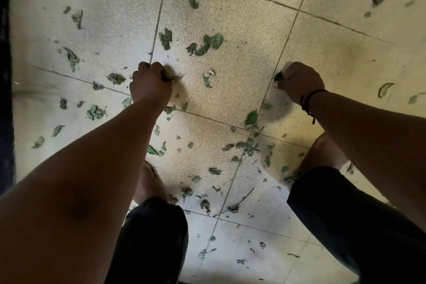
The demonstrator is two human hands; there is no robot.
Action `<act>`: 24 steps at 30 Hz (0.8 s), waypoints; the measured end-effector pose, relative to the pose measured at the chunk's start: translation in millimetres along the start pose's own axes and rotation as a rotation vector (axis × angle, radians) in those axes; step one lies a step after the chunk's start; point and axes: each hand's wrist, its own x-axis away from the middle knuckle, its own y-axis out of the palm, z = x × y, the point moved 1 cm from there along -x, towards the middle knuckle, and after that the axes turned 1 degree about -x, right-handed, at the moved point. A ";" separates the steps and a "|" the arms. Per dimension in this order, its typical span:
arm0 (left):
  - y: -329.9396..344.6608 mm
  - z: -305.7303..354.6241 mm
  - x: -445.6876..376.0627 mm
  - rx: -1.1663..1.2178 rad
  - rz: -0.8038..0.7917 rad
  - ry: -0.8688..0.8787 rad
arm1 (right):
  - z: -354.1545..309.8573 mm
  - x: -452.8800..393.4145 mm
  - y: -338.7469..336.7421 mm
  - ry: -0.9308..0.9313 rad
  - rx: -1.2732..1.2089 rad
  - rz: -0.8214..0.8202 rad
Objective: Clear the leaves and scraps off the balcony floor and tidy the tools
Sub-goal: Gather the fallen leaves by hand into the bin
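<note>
Green leaves and scraps lie scattered over the pale tiled balcony floor [242,80]. A larger clump of leaves [207,44] sits beyond my hands, and a single leaf [251,117] lies lower between them. My left hand [149,84] is down at the floor, fingers closed around a small bunch of leaf scraps [171,77]. My right hand [299,83] is also low, pinching a dark green leaf [278,76] at its fingertips. A black cord bracelet [310,99] circles the right wrist.
My bare feet [149,182] and dark trouser legs [345,214] stand at the bottom, with a thin twig [235,203] and several crumbs between them. A dark edge [4,76] runs along the left side. More leaves lie at the far right [385,90].
</note>
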 end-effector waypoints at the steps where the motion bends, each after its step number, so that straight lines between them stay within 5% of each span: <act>1: -1.8 4.0 2.7 0.031 0.008 -0.009 | -0.8 -0.7 -2.9 -0.002 0.007 -0.015; 8: -2.1 43.7 53.2 0.269 -0.117 -0.040 | -17.6 25.6 -19.4 -0.056 0.007 -0.113; 19: -62.9 178.5 176.7 0.626 -0.424 0.065 | -28.9 162.6 -125.4 0.140 -0.873 -0.293; 24: -146.9 233.9 221.0 0.671 -0.484 0.275 | -31.1 227.2 -208.7 0.231 -1.043 -0.146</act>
